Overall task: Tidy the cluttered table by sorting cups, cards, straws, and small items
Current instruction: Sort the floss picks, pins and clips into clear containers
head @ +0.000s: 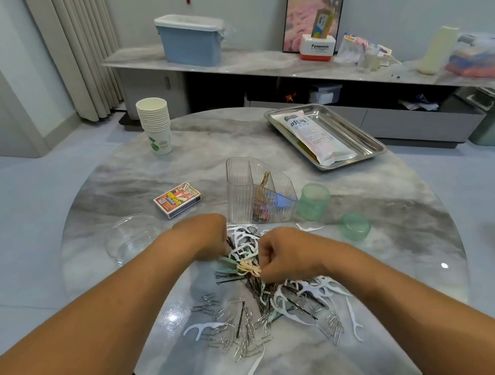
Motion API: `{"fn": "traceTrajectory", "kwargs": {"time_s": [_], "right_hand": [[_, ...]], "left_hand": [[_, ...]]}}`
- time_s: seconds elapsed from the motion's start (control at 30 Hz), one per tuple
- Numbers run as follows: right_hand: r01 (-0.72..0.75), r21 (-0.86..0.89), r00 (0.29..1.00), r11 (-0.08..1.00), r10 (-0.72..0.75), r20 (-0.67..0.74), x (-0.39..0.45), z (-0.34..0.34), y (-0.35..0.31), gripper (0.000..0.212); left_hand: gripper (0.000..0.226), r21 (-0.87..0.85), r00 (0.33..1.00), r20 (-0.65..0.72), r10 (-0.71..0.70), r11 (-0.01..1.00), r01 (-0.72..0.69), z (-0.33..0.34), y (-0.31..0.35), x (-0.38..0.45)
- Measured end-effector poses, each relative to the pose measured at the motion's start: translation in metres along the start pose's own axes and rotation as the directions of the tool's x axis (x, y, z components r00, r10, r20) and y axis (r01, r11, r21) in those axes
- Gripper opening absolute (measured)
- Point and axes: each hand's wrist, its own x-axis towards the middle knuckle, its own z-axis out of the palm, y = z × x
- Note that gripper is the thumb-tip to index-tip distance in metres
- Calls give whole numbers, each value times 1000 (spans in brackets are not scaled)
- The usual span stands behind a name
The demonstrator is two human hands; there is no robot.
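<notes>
Right hand pinches beige clips; left hand in pile.

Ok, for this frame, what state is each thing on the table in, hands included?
Left hand: curled, picking in the mixed pile.
Right hand: pinching a beige bundle.
Mixed pile: floss picks, paper clips, hairpins, unsorted.
Paper cups: stacked, upright.
Card box: closed, lying flat.
Clear organizer: upright, partly filled.
Green jar: upright.
Green lid: off, beside jar.
Steel tray: holds a packet.
</notes>
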Motion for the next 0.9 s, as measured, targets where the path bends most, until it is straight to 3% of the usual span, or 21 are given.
{"fn": "traceTrajectory", "kwargs": {"time_s": [0.1, 0.2, 0.27, 0.33, 0.43, 0.53, 0.63, 0.8, 0.9], "right_hand": [[-14, 293, 1000, 956, 8, 22, -5, -28, 10, 13], [20, 489, 1000, 872, -7, -29, -9, -54, 20, 14], [61, 623, 993, 780, 16, -117, -10, -67, 25, 17], [153, 705, 953, 692, 84, -289, -7, -74, 28, 15], [286, 691, 779, 664, 259, -571, 10, -71, 32, 10], [300, 659, 675, 690, 335, -658, 28, -60, 32, 8], [282, 631, 673, 723, 320, -667, 44, -48, 33, 11], [261, 592, 763, 763, 212, -610, 52, -39, 32, 13], [265, 535, 735, 803, 191, -651, 46, -43, 32, 10]], "left_hand": [[21, -24, 997, -79, -7, 1000, 6, 1, -1, 4], [41, -45, 991, -134, 27, 998, -33, 14, 5, 10], [60, -56, 996, -49, 69, 996, -72, 29, 14, 8], [74, -17, 993, 37, 108, 994, -108, 45, 24, 4], [83, 32, 986, 58, 158, 987, -160, 57, 35, -4], [82, 60, 965, 99, 245, 966, -251, 57, 40, -11], [77, 53, 949, 108, 295, 952, -302, 51, 37, -10], [68, 105, 967, 23, 255, 961, -256, 34, 24, -6], [53, 125, 983, -18, 182, 976, -179, 28, 15, -1]]}}
